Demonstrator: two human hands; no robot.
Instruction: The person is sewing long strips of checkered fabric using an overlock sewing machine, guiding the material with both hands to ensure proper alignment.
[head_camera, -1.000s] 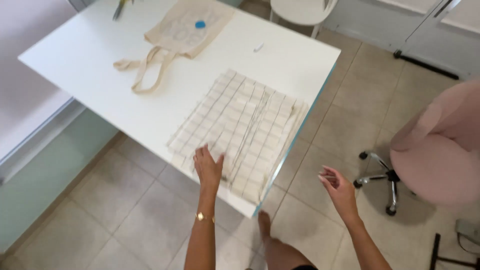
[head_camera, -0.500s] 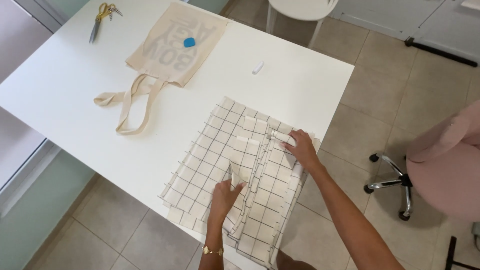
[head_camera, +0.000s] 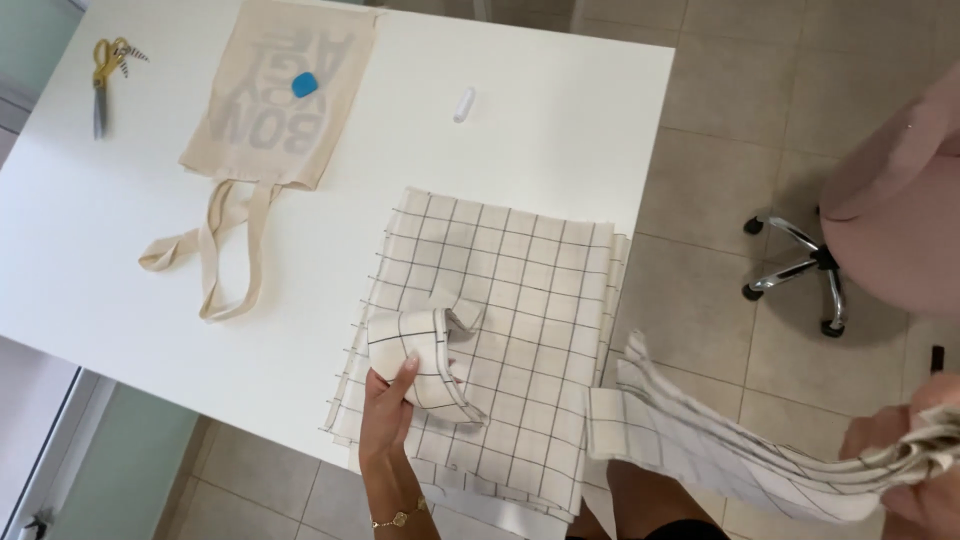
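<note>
Left hand (head_camera: 395, 400) grips bunched checked strip (head_camera: 425, 355) over checked fabric (head_camera: 500, 330); right hand (head_camera: 915, 460) (mostly off frame) clutches long checked strips (head_camera: 720, 450). Sorting strips; next, careful flattening.

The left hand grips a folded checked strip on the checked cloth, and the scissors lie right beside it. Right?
Not quite. The head view shows the scissors at the table's far left corner, well away from the left hand, which grips the folded checked strip on the checked cloth.

left hand (head_camera: 392, 405) grips a folded checked strip (head_camera: 420, 355); right hand (head_camera: 915, 455) pulls checked cloth (head_camera: 700, 450) off table (head_camera: 560, 130).
</note>
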